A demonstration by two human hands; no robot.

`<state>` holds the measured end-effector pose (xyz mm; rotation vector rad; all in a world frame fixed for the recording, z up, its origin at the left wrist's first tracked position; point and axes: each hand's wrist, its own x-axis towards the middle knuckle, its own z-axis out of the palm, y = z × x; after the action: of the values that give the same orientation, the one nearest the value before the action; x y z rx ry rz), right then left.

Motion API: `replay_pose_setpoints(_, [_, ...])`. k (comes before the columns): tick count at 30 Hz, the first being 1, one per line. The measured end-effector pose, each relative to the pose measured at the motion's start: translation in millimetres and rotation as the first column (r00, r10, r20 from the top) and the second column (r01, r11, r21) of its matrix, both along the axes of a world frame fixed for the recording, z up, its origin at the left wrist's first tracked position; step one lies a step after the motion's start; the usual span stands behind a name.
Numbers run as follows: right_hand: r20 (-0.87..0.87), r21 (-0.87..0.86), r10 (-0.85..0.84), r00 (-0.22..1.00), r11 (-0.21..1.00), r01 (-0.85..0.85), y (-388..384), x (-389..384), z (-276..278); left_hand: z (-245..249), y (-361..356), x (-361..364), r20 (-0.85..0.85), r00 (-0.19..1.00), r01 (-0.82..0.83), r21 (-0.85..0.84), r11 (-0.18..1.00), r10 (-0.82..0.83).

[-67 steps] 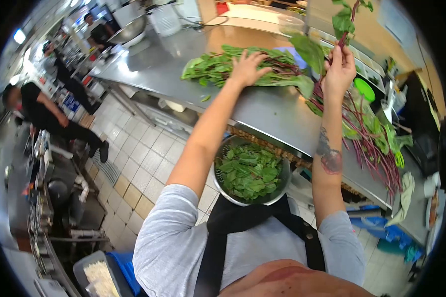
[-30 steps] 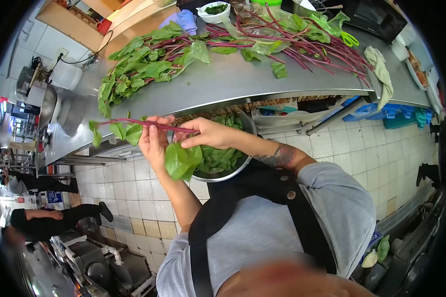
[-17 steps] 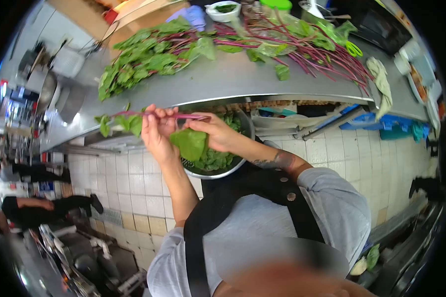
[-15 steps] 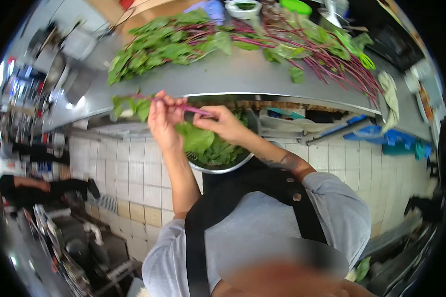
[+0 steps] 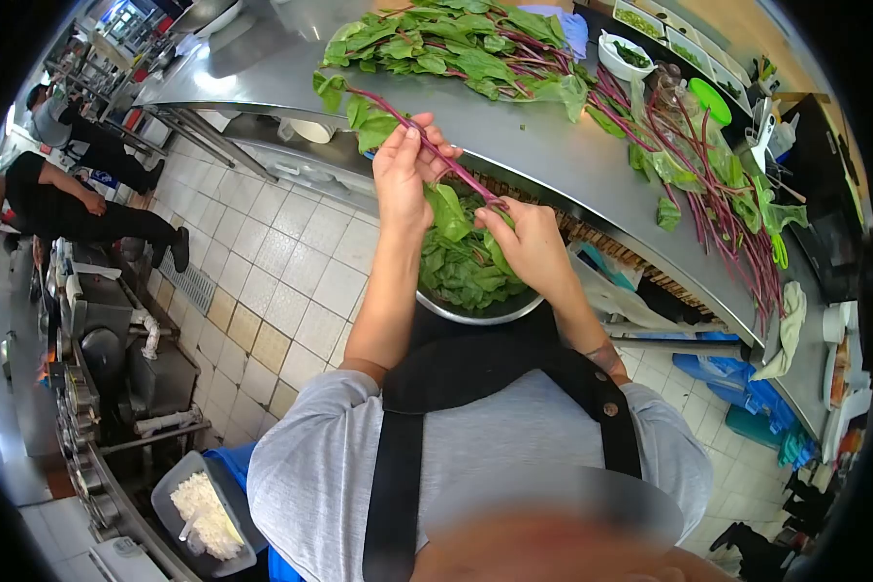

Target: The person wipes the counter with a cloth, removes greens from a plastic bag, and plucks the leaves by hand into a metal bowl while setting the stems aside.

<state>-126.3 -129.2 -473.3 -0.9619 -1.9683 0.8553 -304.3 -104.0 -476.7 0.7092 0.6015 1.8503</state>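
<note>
A purple-red stem (image 5: 464, 173) with green leaves at its upper left end runs slantwise between my two hands. My left hand (image 5: 409, 170) has its fingers closed round the middle of the stem. At the lower right end, my right hand (image 5: 527, 242) pinches the stem beside a green leaf. Beneath both hands is a metal bowl (image 5: 480, 317) of loose green leaves (image 5: 466, 272), partly hidden by my right hand. Leafy bunches (image 5: 436, 44) lie on the steel counter (image 5: 543, 141), with a heap of purple stems (image 5: 713, 209) to their right.
A white bowl of chopped greens (image 5: 626, 56), a green lid (image 5: 710, 101) and a pale cloth (image 5: 788, 330) are on the counter. Two other people stand at the far left. A tub of white food (image 5: 204, 514) is at the lower left.
The view has turned, so the counter now slants down to the right and the white-food tub shows. My hands still hold the stem, and the leaf by my right hand hangs differently.
</note>
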Motion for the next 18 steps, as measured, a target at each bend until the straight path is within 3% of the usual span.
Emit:
replay_pose_setpoints(1, [-0.024, 0.024, -0.011, 1.0, 1.0, 0.011, -2, 0, 0, 1, 0, 1, -0.004, 1.0, -0.017, -0.01, 1.0, 0.017])
replay_pose_setpoints(4, [0.203, -0.065, 0.011, 0.979, 0.998, 0.003, -16, 13, 14, -3, 11, -34, -0.072, 0.945, -0.311, 0.107, 0.944, 0.319])
replay_pose_setpoints(6, [0.212, -0.075, 0.015, 0.977, 0.997, 0.001, -25, 22, 7, 6, 18, -82, 0.155, 0.915, -0.396, 0.166, 0.903, 0.373])
replay_pose_setpoints(8, [0.239, -0.182, 0.058, 0.969, 0.983, -0.014, -23, 28, -4, 26, 11, -87, 0.052, 0.941, -0.339, 0.172, 0.925, 0.335])
replay_pose_setpoints(11, [0.216, 0.03, 0.103, 0.971, 0.993, -0.112, -14, 19, -19, 26, -3, -76, -0.067, 0.969, -0.23, 0.131, 0.965, 0.24])
replay_pose_setpoints(14, [0.106, 0.052, 0.167, 0.98, 0.984, -0.173, 5, 5, -16, 19, -9, -50, -0.09, 0.989, -0.114, 0.085, 0.99, 0.121])
replay_pose_setpoints(16, [-0.318, -0.167, 0.282, 0.905, 0.923, -0.346, 19, -9, -21, 12, -10, -35, -0.095, 0.995, -0.018, 0.093, 0.995, 0.027])
replay_pose_setpoints(18, [-0.628, -0.283, 0.234, 0.742, 0.82, -0.498, 25, -29, -22, 8, -13, -18, -0.099, 0.994, 0.044, 0.073, 0.996, -0.037])
